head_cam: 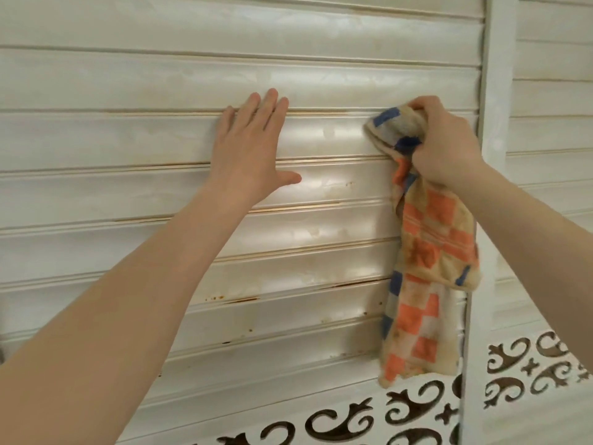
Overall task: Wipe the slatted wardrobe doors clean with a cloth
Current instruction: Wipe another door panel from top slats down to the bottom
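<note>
A white slatted wardrobe door point(128, 139) fills the view, with brownish stains along some slat edges low down. My left hand point(247, 149) lies flat on the slats, fingers straight and pointing up. My right hand point(446, 146) grips a bunched checked cloth point(426, 252) in orange, blue and cream, and presses its upper end against a slat near the door's right edge. The rest of the cloth hangs down below my hand.
A white vertical frame post point(497, 75) stands just right of my right hand, with a second slatted door point(552, 91) beyond it. Below the slats runs a white panel with dark scroll cut-outs point(417, 409).
</note>
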